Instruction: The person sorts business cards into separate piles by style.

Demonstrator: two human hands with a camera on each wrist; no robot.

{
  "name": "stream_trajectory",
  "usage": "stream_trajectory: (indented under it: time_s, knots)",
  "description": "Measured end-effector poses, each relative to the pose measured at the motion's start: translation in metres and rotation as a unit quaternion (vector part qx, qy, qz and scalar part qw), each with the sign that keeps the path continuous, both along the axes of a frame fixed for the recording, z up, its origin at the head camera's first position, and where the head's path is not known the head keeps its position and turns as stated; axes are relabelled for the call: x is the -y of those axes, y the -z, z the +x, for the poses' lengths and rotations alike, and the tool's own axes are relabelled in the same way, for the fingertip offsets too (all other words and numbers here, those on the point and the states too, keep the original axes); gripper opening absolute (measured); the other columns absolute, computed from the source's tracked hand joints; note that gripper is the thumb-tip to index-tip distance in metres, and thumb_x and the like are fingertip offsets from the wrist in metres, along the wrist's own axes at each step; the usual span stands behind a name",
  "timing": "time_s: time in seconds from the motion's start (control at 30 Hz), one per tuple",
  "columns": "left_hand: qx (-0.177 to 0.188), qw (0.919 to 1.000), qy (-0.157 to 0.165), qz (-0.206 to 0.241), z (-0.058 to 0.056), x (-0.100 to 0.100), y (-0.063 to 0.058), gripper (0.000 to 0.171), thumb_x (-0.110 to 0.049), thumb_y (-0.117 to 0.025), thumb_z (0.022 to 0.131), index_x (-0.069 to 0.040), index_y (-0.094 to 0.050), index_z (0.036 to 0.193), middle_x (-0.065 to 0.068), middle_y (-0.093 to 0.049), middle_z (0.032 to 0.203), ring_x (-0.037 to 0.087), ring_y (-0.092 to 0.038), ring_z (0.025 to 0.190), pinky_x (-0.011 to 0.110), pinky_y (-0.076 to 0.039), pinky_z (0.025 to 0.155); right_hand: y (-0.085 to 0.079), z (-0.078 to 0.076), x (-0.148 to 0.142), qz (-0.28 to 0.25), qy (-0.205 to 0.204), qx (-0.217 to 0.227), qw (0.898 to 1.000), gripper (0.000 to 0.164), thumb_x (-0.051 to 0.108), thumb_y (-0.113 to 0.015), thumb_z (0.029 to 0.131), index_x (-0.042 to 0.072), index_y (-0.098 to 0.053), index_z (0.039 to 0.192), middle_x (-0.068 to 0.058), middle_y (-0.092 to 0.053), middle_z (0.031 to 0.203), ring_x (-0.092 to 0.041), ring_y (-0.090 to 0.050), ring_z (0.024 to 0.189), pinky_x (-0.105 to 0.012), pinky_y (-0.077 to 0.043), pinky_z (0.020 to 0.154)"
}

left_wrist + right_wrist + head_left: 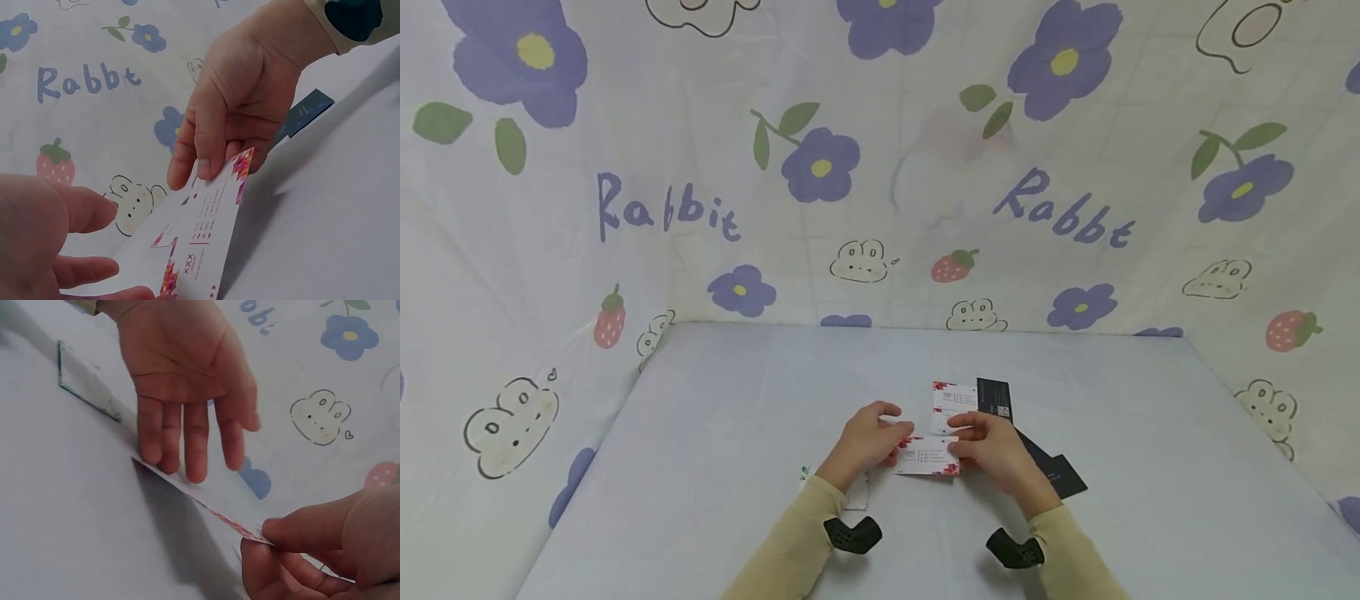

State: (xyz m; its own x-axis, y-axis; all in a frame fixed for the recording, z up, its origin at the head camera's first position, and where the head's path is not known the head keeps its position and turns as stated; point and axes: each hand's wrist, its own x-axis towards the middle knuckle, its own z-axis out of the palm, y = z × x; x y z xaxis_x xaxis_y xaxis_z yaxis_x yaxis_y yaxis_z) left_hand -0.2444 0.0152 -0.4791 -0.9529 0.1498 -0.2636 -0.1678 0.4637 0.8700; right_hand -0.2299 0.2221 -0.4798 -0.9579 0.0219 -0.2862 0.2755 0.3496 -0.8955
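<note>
A white business card with red floral corners (925, 456) is held slightly above the table between the two hands. My right hand (996, 452) pinches its right end between thumb and fingers, as the right wrist view also shows. At the card's other end is my left hand (863, 440), its fingers fairly straight and its thumb apart from the card. In the right wrist view the left fingertips (196, 469) lie at the card's edge. Beyond the right hand lies another white card with red corners (953, 396), partly covered by that hand.
A black card with a square code (994, 398) lies beside the far white card. More black cards (1066, 477) lie partly behind the right hand. Under the left wrist is a white card with green marks (858, 493). Printed cloth walls (880, 208) stand around the table.
</note>
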Motion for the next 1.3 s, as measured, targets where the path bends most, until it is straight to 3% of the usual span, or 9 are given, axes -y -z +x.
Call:
stream_trajectory:
  time_s: [0.2,0.37,0.53,0.77,1.0,1.3]
  knots:
    - [-0.036,0.9988,0.031,-0.007,-0.002,0.005,-0.004,0.036,-0.025,-0.067,0.096,-0.006,-0.067,0.127,0.009,-0.070,0.103,0.015,-0.061,0.077,0.024,-0.051,0.062,-0.013,0.001,-0.002,0.001,-0.018,-0.004,1.000,0.036,0.000,-0.069,0.092,-0.001,-0.063,0.128,-0.012,-0.066,0.106,-0.018,-0.062,0.086,-0.027,-0.060,0.073]
    - [-0.056,0.9971,0.051,0.011,-0.001,0.013,-0.015,0.023,-0.013,-0.066,0.094,-0.004,-0.074,0.114,0.008,-0.068,0.090,0.013,-0.059,0.067,0.023,-0.051,0.055,-0.023,0.005,0.001,0.009,-0.035,-0.003,0.999,0.037,0.002,-0.073,0.091,-0.002,-0.064,0.127,-0.010,-0.065,0.100,-0.018,-0.062,0.084,-0.027,-0.060,0.072]
    - [-0.036,0.9964,0.076,0.006,0.002,0.020,-0.023,0.016,-0.009,-0.068,0.092,-0.004,-0.075,0.106,0.006,-0.069,0.084,0.013,-0.059,0.057,0.025,-0.056,0.054,-0.030,0.011,0.004,0.035,-0.061,-0.006,0.997,0.034,0.005,-0.074,0.090,-0.001,-0.066,0.123,-0.010,-0.064,0.097,-0.018,-0.062,0.081,-0.028,-0.061,0.071]
    - [-0.002,0.9949,0.100,-0.005,0.008,0.032,-0.026,0.012,-0.008,-0.072,0.090,-0.006,-0.074,0.101,0.005,-0.067,0.076,0.013,-0.057,0.052,0.021,-0.052,0.050,-0.031,0.014,0.007,0.044,-0.109,0.001,0.993,0.026,0.007,-0.075,0.090,0.000,-0.070,0.115,-0.010,-0.067,0.094,-0.017,-0.064,0.073,-0.029,-0.060,0.066]
    - [0.006,0.9941,0.108,0.008,0.015,0.047,-0.021,0.010,-0.005,-0.075,0.088,-0.003,-0.073,0.097,0.005,-0.065,0.070,0.010,-0.060,0.052,0.023,-0.056,0.053,-0.027,0.014,0.014,0.030,-0.151,0.003,0.988,0.023,0.006,-0.073,0.091,-0.004,-0.070,0.112,-0.006,-0.067,0.085,-0.013,-0.064,0.066,-0.027,-0.059,0.061]
    - [0.004,0.9948,0.102,0.002,0.014,0.054,-0.015,0.008,-0.005,-0.076,0.088,-0.004,-0.074,0.095,0.005,-0.065,0.071,0.010,-0.060,0.051,0.022,-0.055,0.052,-0.019,0.014,0.023,0.051,-0.162,0.011,0.985,0.019,0.006,-0.072,0.091,-0.001,-0.069,0.108,-0.005,-0.065,0.079,-0.013,-0.063,0.061,-0.027,-0.058,0.059]
